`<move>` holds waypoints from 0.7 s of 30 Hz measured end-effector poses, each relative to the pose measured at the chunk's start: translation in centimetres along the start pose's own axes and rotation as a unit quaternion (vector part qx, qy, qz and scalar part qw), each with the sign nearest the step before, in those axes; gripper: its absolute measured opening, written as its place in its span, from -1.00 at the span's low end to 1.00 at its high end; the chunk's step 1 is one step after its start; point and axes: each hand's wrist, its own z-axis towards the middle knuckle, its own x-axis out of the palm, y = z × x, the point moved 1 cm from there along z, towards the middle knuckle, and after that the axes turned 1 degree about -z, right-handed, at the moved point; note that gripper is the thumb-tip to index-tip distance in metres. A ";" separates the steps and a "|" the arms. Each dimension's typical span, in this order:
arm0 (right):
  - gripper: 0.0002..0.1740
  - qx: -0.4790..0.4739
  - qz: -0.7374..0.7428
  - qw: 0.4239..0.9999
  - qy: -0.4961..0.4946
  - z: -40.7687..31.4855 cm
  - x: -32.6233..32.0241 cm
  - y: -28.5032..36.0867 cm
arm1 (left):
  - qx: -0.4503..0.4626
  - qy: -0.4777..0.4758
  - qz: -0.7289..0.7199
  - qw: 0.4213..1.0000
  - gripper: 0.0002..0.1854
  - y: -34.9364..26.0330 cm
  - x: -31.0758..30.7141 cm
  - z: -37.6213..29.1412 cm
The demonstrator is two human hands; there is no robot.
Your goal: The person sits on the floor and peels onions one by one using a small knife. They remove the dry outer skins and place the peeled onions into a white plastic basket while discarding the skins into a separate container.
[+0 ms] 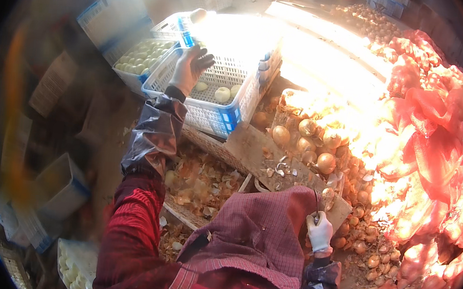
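My left hand [188,71], in a pale work glove with darkened fingers, is raised over the left side of a white and blue plastic crate [205,112]. Its fingers are spread and nothing shows in them. A few peeled onions [222,94] lie on the crate's floor. By my right knee, my gloved right hand [320,232] grips a small knife [316,203], blade pointing up and away. Just beyond the knife, an onion or a piece of one [328,195] rests on a wooden board [256,147]. White trimmings [281,168] are scattered along this board.
Unpeeled onions [307,143] are heaped right of the board, with red mesh sacks [430,117] beyond. Onion skins [203,175] fill a container below the left crate. Another crate [127,77] holds many peeled onions. Strong sunlight washes out the upper middle.
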 end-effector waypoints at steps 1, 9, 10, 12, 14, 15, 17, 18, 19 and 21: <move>-0.78 0.017 -0.008 1.000 -0.006 -0.2 -0.2 -0.7 | -0.005 0.051 -0.005 0.999 -0.69 2.6 2.3 -2.7; -0.77 -0.013 -0.085 0.996 -0.026 -1.4 -1.1 -2.6 | -0.275 0.023 0.153 0.949 -0.52 14.1 1.7 -18.7; -0.75 -0.023 -0.084 0.996 -0.030 -1.7 -1.6 -2.2 | -0.286 0.024 0.149 0.946 -0.51 14.1 2.3 -19.8; -0.74 0.061 -0.043 0.997 -0.008 -2.9 -3.3 0.4 | -0.298 0.027 0.155 0.942 -0.50 13.7 3.1 -21.0; -0.70 0.094 -0.029 0.995 -0.010 -2.9 -3.5 -1.5 | -0.300 0.034 0.178 0.937 -0.49 13.3 4.1 -21.6; -0.67 0.061 -0.088 0.992 -0.063 -2.3 -3.7 -4.8 | -0.286 0.056 0.195 0.936 -0.51 13.2 5.6 -21.7; -0.59 0.098 -0.148 0.982 -0.061 -2.3 -4.4 -5.3 | -0.295 0.042 0.194 0.934 -0.52 12.8 6.2 -22.4; -0.54 0.081 -0.160 0.982 -0.063 -2.7 -4.9 -5.1 | -0.294 0.044 0.177 0.938 -0.52 12.9 6.2 -23.3; -0.52 0.098 -0.183 0.977 -0.045 -2.6 -5.3 -5.0 | -0.283 0.047 0.159 0.945 -0.52 12.7 6.6 -23.9; -0.49 0.124 -0.212 0.969 -0.026 -2.3 -6.0 -5.8 | -0.303 0.041 0.174 0.936 -0.51 12.5 8.4 -25.1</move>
